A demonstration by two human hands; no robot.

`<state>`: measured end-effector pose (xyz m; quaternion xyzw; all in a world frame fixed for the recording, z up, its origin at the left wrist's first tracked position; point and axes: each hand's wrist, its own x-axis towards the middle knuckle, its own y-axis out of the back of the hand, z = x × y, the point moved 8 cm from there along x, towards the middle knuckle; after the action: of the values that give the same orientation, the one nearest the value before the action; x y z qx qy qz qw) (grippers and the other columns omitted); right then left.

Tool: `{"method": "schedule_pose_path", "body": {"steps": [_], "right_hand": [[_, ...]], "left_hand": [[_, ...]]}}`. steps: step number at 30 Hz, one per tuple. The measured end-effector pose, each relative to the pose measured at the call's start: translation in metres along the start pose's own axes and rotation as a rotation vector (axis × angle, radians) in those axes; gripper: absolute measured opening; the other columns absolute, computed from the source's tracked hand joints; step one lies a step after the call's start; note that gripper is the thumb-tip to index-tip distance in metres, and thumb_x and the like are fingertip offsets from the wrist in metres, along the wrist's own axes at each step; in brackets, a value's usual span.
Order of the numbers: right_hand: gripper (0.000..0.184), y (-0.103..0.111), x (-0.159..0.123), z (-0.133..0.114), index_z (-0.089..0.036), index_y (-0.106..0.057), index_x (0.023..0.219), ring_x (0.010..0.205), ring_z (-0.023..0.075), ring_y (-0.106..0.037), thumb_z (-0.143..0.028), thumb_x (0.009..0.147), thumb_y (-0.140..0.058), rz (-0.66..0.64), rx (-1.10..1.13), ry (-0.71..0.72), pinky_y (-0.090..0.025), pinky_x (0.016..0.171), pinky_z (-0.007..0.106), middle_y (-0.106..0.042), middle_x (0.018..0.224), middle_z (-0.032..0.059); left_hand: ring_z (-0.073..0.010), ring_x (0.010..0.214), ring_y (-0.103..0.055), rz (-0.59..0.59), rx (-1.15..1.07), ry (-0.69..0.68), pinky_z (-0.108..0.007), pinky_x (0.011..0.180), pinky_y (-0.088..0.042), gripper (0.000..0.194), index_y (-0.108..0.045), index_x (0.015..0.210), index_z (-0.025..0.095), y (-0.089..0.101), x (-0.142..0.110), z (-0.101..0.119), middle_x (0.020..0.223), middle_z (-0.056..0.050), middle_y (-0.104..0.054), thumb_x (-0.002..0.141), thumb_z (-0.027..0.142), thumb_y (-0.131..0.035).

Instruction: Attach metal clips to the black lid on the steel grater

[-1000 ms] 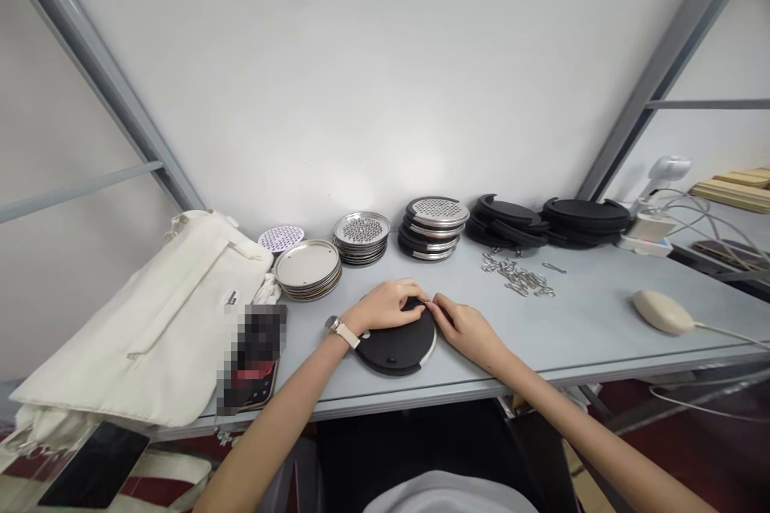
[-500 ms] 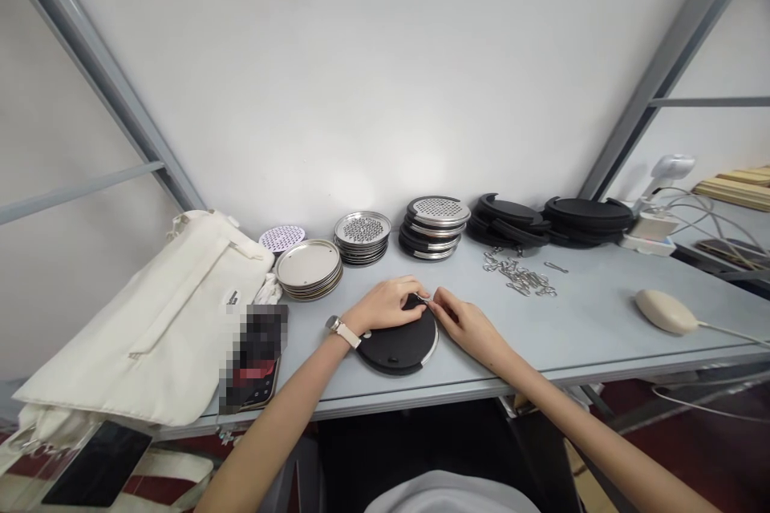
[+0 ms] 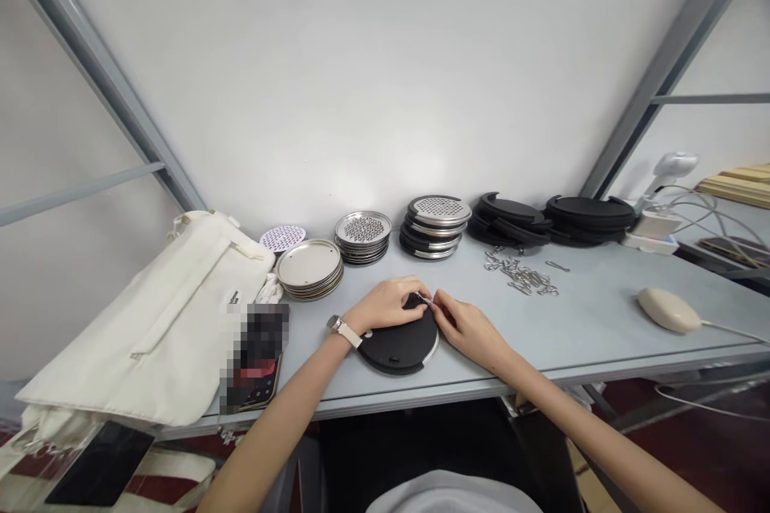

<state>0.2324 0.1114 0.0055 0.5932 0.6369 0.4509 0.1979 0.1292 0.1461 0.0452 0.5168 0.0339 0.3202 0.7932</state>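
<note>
A black round disc (image 3: 400,349) with a metal rim showing at its right lies flat near the table's front edge. My left hand (image 3: 388,304), with a watch at the wrist, lies over its far side, thumb and fingers curled around the upper edge. Close by, my right hand (image 3: 463,325) pinches a small metal clip (image 3: 424,300) at the disc's upper right edge. The fingertips of both hands almost meet there and hide part of the clip. Whether the clip is attached to the disc I cannot tell.
Behind stand plain metal discs (image 3: 309,263), grater discs (image 3: 362,229), metal-and-black discs (image 3: 439,211) and black holders (image 3: 508,212), (image 3: 589,212). Loose metal clips (image 3: 523,276) lie to the right, near a beige corded mouse-like device (image 3: 669,309). A white bag (image 3: 150,321) and phone (image 3: 258,393) are left.
My right fingers have shifted very slightly at the disc's edge, and a little more of the metal clip shows between the hands. Everything else stays in place.
</note>
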Motion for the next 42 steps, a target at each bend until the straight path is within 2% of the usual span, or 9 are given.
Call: {"method": "schedule_pose_path", "body": {"steps": [7, 15, 27, 42], "right_hand": [[0.018, 0.0001, -0.0006, -0.0013, -0.023, -0.047, 0.085, 0.061, 0.0172, -0.059, -0.027, 0.094, -0.032, -0.005, 0.023, 0.012, -0.036, 0.058, 0.025, -0.064, 0.074, 0.0019], [0.020, -0.0008, -0.0014, -0.0009, -0.022, -0.048, 0.090, 0.062, 0.0182, -0.061, -0.027, 0.096, -0.030, -0.007, -0.104, 0.000, -0.033, 0.057, 0.026, -0.066, 0.075, 0.0027], [0.017, -0.0032, -0.0016, -0.0013, -0.021, -0.045, 0.091, 0.062, 0.0193, -0.062, -0.027, 0.096, -0.030, 0.002, -0.159, -0.006, -0.030, 0.055, 0.026, -0.066, 0.073, 0.0029], [0.019, -0.0037, -0.0013, 0.0032, -0.021, -0.043, 0.098, 0.064, 0.0209, -0.064, -0.031, 0.097, -0.027, 0.002, -0.062, -0.038, -0.037, 0.057, 0.026, -0.065, 0.072, 0.0028]], "left_hand": [[-0.0135, 0.079, -0.059, -0.016, -0.050, 0.027, -0.022, 0.073, -0.043, 0.020, -0.066, 0.101, 0.022, -0.0013, 0.0003, -0.0015, 0.101, 0.000, -0.068, 0.084, 0.021, -0.056], [-0.0153, 0.088, -0.062, -0.017, -0.051, 0.038, -0.023, 0.078, -0.045, 0.023, -0.067, 0.104, 0.022, -0.0020, 0.0003, -0.0020, 0.104, 0.000, -0.069, 0.083, 0.021, -0.056], [-0.0153, 0.085, -0.062, -0.023, -0.047, 0.057, -0.023, 0.078, -0.045, 0.025, -0.067, 0.106, 0.021, -0.0006, -0.0013, -0.0008, 0.101, -0.001, -0.070, 0.084, 0.021, -0.055], [-0.0157, 0.081, -0.062, -0.002, 0.005, 0.075, -0.022, 0.071, -0.042, 0.024, -0.068, 0.105, 0.025, 0.0002, -0.0019, -0.0032, 0.087, 0.001, -0.070, 0.084, 0.025, -0.057]]}}
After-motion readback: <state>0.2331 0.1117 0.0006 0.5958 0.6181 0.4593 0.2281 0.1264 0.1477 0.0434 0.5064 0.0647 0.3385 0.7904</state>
